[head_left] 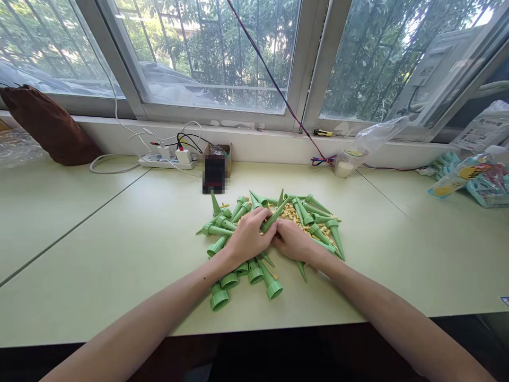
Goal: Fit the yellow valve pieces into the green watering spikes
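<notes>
One green spike [275, 214] is held in the left hand [249, 236] at the frame's centre. The right hand [294, 240] curls just beside; its content I cannot tell. The step seems handling this spike; the next move calls for a steady left hold.

A brown bag [55, 124] leaned at the left of the bench [91, 265], and a white power strip [165, 162] lay near a small box [228, 159]. On the sill [270, 147] rested a yellow-and-black tool [323, 132]; a clear bag [376, 139] stood below, farther right.
</notes>
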`<state>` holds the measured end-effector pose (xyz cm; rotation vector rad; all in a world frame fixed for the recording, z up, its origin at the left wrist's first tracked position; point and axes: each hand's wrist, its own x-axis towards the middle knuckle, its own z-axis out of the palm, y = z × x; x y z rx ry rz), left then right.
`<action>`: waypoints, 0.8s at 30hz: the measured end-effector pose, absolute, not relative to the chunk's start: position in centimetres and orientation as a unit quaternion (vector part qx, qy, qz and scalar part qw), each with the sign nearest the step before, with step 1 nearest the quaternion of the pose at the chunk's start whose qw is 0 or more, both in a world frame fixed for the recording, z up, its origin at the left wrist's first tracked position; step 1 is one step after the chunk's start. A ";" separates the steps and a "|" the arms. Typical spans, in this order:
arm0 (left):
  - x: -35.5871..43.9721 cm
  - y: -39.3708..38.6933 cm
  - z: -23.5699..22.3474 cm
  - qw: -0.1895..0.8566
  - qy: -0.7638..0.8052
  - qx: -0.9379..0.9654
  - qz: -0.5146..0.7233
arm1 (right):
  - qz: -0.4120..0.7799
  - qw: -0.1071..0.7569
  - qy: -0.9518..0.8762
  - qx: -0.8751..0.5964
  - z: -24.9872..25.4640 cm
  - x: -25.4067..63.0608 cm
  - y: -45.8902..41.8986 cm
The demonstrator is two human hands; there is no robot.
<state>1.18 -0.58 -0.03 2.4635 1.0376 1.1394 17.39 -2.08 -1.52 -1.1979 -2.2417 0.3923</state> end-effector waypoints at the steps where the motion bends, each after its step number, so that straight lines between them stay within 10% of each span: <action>1: 1.2 -0.6 0.0 0.117 0.354 0.842 0.391 | 0.147 0.289 -0.836 -0.443 -1.6 17.4 -2.0; 24: 1.1 -0.5 0.3 0.099 0.403 0.796 0.441 | 0.170 0.448 -0.743 -0.467 -0.9 17.0 -2.5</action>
